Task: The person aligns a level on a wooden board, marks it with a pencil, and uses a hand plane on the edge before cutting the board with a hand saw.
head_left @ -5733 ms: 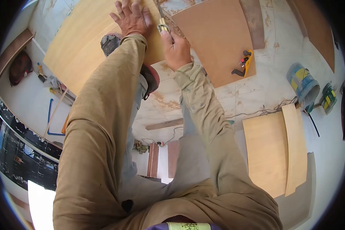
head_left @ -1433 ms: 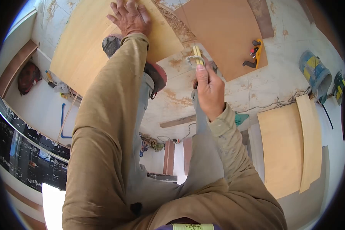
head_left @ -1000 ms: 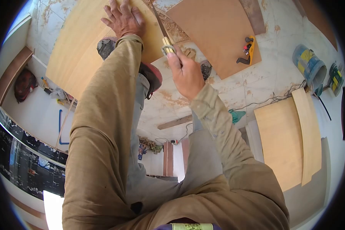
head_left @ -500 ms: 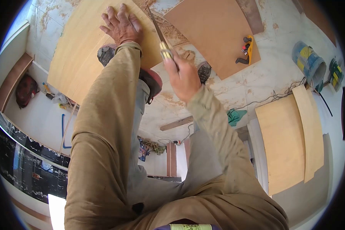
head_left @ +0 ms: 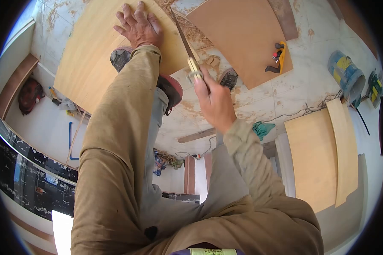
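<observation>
My left hand [head_left: 139,29] lies flat with spread fingers on a pale plywood sheet [head_left: 89,59]. Just below that hand, a shoe [head_left: 120,58] also rests on the sheet. My right hand [head_left: 216,98] is closed round the light handle of a handsaw [head_left: 183,39]. The saw's narrow dark blade points up and away, along the right edge of the plywood.
A browner board [head_left: 230,38] lies to the right, carrying a yellow hand plane [head_left: 281,58]. Wood shavings [head_left: 189,32] cover the tiles between the sheets. Further right are a bucket [head_left: 347,72], cables [head_left: 306,111], a green cloth [head_left: 263,129] and pale panels [head_left: 312,157].
My right hand has drawn the handsaw back toward my body and slightly right. My left hand stays flat on the plywood; the view has shifted a little.
</observation>
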The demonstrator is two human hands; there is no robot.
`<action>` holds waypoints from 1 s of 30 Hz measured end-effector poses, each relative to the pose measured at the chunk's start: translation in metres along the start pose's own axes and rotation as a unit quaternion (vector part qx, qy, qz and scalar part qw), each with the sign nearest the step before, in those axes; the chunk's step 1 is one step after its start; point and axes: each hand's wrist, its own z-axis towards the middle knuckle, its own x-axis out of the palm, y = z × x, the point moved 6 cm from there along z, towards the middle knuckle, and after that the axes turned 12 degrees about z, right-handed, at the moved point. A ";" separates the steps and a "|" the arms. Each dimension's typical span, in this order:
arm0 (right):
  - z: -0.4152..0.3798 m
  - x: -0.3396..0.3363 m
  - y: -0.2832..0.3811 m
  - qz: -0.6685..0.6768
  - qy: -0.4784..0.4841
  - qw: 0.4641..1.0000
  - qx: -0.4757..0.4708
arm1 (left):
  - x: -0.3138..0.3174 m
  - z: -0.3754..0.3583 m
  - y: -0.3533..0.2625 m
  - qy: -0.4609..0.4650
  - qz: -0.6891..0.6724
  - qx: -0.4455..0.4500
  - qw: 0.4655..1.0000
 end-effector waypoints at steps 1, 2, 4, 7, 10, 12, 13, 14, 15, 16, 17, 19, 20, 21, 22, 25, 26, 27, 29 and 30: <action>0.042 0.012 0.001 0.010 0.015 1.000 -0.021 | -0.001 0.000 -0.001 0.009 -0.002 -0.004 1.000; 0.071 0.021 -0.002 -0.008 0.006 1.000 -0.030 | -0.003 0.005 -0.001 0.009 -0.002 -0.012 1.000; 0.104 0.037 -0.006 -0.037 -0.012 0.998 -0.049 | -0.002 0.008 0.001 -0.012 -0.005 -0.010 1.000; 0.004 0.004 -0.002 0.037 -0.013 0.998 -0.046 | -0.003 0.007 -0.004 -0.013 -0.014 -0.006 1.000; -0.012 -0.003 -0.006 0.031 -0.035 0.992 -0.120 | -0.005 0.011 -0.001 -0.012 -0.017 -0.013 1.000; 0.064 0.023 -0.011 -0.016 0.008 1.000 -0.025 | -0.006 0.001 -0.006 -0.003 -0.018 -0.009 1.000; 0.099 0.035 -0.010 -0.035 -0.002 0.997 -0.062 | -0.001 0.004 -0.003 -0.016 -0.011 -0.008 1.000; 0.096 0.036 -0.010 -0.017 0.008 0.998 -0.059 | 0.000 0.003 0.000 -0.018 -0.001 -0.004 1.000; 0.078 0.032 -0.010 0.002 0.013 0.999 -0.046 | -0.003 0.004 -0.001 -0.012 -0.012 -0.002 1.000; 0.063 0.024 -0.009 0.017 0.017 0.999 -0.042 | -0.004 0.006 -0.003 -0.009 -0.013 -0.002 1.000; 0.023 0.009 -0.010 0.016 -0.003 0.999 -0.029 | -0.003 0.006 -0.004 -0.006 -0.014 -0.005 1.000; -0.016 -0.007 -0.008 0.031 -0.008 0.999 -0.043 | -0.002 0.006 0.000 -0.004 -0.015 -0.012 1.000; -0.026 -0.009 -0.009 0.042 -0.012 0.998 -0.046 | -0.003 0.009 0.000 -0.004 -0.017 -0.013 1.000; -0.004 -0.004 -0.004 0.010 -0.002 1.000 -0.003 | -0.005 0.004 -0.003 0.003 -0.022 -0.010 1.000; 0.039 0.014 -0.013 -0.009 0.002 1.000 -0.003 | -0.004 -0.002 -0.004 0.011 -0.017 -0.007 1.000; 0.086 0.031 -0.014 0.004 0.006 0.999 -0.054 | -0.001 0.003 0.000 -0.005 -0.007 -0.012 1.000; 0.084 0.030 -0.013 0.020 -0.001 0.997 -0.068 | -0.003 0.000 0.000 -0.001 -0.008 -0.007 1.000; 0.045 0.018 -0.011 0.027 0.000 0.999 -0.031 | -0.001 0.002 -0.001 -0.006 -0.013 -0.003 1.000; -0.020 -0.007 -0.013 0.047 -0.037 0.995 -0.078 | 0.002 0.005 0.001 -0.008 -0.010 -0.007 1.000; -0.021 -0.007 -0.013 0.045 -0.046 0.994 -0.089 | 0.002 0.006 0.002 -0.006 -0.003 -0.008 1.000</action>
